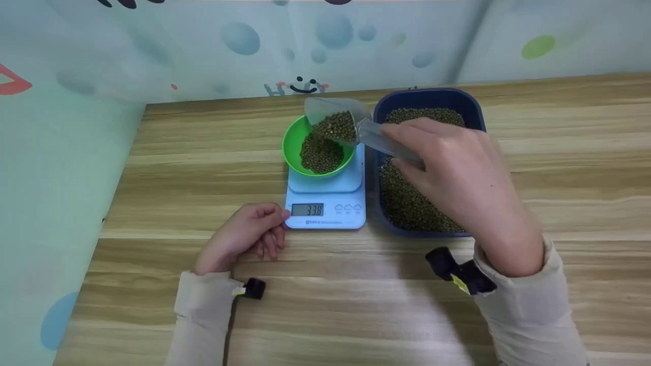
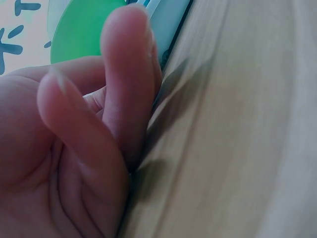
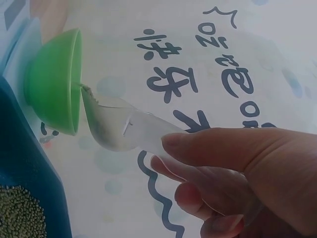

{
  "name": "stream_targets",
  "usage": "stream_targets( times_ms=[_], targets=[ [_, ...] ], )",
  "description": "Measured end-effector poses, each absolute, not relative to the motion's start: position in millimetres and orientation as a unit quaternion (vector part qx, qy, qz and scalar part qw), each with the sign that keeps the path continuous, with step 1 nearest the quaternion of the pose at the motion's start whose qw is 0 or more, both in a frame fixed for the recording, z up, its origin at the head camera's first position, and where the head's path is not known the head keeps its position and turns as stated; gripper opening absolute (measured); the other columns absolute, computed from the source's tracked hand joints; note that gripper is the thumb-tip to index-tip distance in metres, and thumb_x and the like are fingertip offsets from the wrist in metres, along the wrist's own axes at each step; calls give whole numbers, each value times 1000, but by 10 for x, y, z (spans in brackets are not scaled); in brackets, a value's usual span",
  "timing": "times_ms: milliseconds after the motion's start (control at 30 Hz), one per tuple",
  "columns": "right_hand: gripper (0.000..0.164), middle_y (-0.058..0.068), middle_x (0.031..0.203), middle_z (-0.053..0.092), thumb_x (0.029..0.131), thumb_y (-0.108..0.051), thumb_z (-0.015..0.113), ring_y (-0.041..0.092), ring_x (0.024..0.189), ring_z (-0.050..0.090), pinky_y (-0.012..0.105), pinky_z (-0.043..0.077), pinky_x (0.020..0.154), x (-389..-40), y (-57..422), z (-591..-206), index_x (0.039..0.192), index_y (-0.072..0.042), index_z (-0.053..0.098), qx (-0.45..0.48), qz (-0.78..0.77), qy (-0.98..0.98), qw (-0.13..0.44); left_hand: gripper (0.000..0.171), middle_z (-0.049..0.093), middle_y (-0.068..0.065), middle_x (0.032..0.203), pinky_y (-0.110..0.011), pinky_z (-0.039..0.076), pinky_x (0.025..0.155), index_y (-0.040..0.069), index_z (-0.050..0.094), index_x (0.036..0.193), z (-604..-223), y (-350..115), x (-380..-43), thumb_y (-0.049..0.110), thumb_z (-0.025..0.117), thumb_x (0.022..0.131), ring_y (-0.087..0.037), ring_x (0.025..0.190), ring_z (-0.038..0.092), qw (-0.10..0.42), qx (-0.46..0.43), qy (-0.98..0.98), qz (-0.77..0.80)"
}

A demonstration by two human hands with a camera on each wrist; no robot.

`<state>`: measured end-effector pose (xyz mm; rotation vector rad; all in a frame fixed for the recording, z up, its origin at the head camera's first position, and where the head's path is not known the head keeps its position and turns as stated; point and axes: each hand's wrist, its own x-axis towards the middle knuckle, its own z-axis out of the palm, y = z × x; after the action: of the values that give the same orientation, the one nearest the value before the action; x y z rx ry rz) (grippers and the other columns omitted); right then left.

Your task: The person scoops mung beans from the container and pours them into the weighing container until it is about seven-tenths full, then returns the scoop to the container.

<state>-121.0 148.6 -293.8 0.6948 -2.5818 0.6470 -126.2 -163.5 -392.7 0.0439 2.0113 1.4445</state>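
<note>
In the head view my right hand (image 1: 457,162) grips the handle of a clear plastic scoop (image 1: 384,138). The scoop holds small brownish-green mung beans (image 1: 338,127) and tilts over a green bowl (image 1: 291,147), its lip at the bowl's rim. More beans lie in the bowl, which stands on a light blue kitchen scale (image 1: 325,183); the display reads 33.8. My left hand (image 1: 249,229) rests on the table, fingers loosely curled, with a fingertip touching the scale's front left edge. In the right wrist view, thumb and fingers wrap the scoop's handle (image 3: 158,136).
A dark blue tub (image 1: 470,104) of mung beans stands right of the scale, partly under my right forearm and hand. The wooden table (image 1: 203,168) ends at a patterned white wall covering (image 1: 203,51) behind and on the left.
</note>
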Motion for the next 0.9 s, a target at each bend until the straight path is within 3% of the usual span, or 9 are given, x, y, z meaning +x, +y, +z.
stream_targets(
  times_ms=[567,900],
  targets=[
    [41,1,104,64,74,1,66,21,86,61,38,49,70,-1171,1437,-2888,111,-16,64,250,230,-920,198,38,61,-19,68,-22,40,36,-9,53,85,-3903,-1625,-1256,27,48,93,-20,47,58,320,24,769,553],
    [38,1,100,65,76,4,63,21,82,61,38,49,66,-1147,1411,-2862,109,-15,65,258,225,-912,226,39,60,-19,67,-22,39,37,-9,53,83,-3892,-1616,-1256,29,49,92,-21,48,59,325,23,768,552]
  ],
)
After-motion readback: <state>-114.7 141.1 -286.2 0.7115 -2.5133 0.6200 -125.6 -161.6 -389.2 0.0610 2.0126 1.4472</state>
